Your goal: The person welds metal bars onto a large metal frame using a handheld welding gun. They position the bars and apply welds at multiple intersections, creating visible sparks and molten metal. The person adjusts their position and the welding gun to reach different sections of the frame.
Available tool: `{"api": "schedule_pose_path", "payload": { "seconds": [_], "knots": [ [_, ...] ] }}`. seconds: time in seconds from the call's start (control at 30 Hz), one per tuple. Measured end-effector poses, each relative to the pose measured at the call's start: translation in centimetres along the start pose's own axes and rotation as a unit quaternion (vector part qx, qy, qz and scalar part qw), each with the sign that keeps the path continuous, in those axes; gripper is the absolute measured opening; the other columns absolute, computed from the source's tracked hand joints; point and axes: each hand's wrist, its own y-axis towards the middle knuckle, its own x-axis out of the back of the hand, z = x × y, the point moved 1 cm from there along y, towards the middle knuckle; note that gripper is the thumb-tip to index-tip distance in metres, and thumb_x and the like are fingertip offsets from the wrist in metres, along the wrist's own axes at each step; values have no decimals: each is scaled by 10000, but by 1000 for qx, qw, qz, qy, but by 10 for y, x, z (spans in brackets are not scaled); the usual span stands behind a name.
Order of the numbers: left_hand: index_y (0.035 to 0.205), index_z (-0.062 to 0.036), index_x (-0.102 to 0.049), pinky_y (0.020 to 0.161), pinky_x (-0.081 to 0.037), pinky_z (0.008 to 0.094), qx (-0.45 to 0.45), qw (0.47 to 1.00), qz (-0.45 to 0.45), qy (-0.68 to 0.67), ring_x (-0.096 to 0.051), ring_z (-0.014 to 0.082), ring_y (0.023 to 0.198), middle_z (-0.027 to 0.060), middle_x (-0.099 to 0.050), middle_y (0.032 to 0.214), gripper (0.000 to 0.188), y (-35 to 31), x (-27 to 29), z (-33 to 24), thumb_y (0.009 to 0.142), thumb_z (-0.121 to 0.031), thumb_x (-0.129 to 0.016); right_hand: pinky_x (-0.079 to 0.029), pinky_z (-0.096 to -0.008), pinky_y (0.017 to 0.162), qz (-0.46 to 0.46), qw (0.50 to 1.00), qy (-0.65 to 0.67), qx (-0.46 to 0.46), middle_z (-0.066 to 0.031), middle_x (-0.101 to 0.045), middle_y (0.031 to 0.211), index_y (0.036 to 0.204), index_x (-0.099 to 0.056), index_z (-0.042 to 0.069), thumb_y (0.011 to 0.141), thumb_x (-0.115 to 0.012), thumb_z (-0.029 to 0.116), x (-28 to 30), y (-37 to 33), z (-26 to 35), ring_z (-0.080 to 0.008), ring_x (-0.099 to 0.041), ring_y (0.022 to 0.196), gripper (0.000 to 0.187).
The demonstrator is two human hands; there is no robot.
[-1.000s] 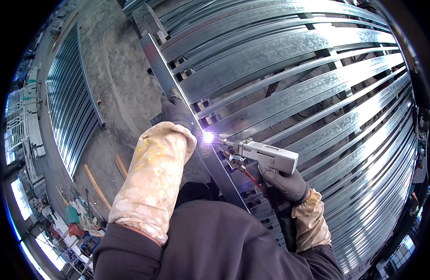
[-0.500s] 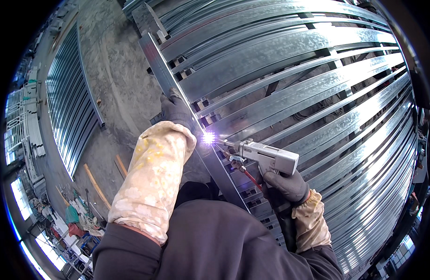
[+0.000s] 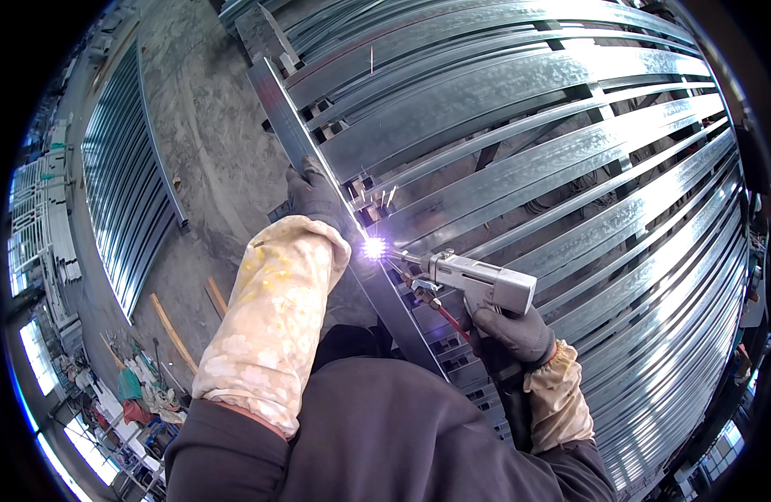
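My right hand, in a dark grey glove, is closed round the handle of a silver welding gun. The gun's nozzle points left, and a bright violet-white glow burns at its tip. That glow sits on the edge of a long flat metal bar, where slat ends meet it. My gloved left hand grips this bar just beyond the glow; some of its fingers are hidden. Galvanized metal slats run off to the right from the bar. A red hose hangs below the gun.
Another slatted metal panel lies on the concrete floor to the left. Wooden strips rest near my left forearm. Racks and piled cloths stand at the lower left. A thick black cable runs down beside my right forearm.
Sparks now fly up from the glow across the slat ends, with one streak farther off. Both hands, the gun and the bar stay nearly where they were.
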Motion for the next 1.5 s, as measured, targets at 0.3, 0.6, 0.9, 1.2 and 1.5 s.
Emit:
{"api": "schedule_pose_path", "payload": {
  "seconds": [0.3,0.6,0.9,1.2,1.5],
  "knots": [
    [1335,78,-456,937,-513,485,40,998,33,-37,-618,471,1124,337,-612,1221,560,-6,7,-12,1049,-401,-407,-536,-277,612,5,1000,7,18,-78,-675,905,1256,-554,-27,938,-675,221,2,-1,-4,-129,-635,711,421],
    [1349,76,-452,947,-517,480,16,999,17,-34,-610,470,1140,341,-604,1235,573,-4,3,-4,1049,-411,-407,-537,-281,617,5,1000,17,-3,-80,-673,912,1263,-551,-24,936,-676,211,4,-4,-6,-132,-636,710,422],
    [1346,86,-448,955,-514,481,35,999,11,14,-597,474,1159,345,-596,1246,586,-21,16,-35,1054,-419,-394,-549,-291,635,20,1000,23,4,-88,-663,941,1303,-529,-24,941,-681,221,8,-5,-11,-137,-634,739,464],
    [1353,81,-445,990,-490,481,35,999,18,14,-585,462,1188,345,-580,1275,606,-8,8,-15,1053,-442,-384,-553,-294,653,15,1000,27,3,-86,-664,955,1313,-525,-23,946,-678,211,8,-8,-13,-133,-632,762,461],
    [1334,82,-466,972,-490,462,76,995,62,-14,-588,457,1180,334,-587,1270,621,-22,18,-39,1044,-463,-398,-544,-281,668,10,1000,-2,3,-75,-670,969,1322,-528,-17,945,-680,213,13,-10,-17,-115,-624,760,468]
  ]
}}
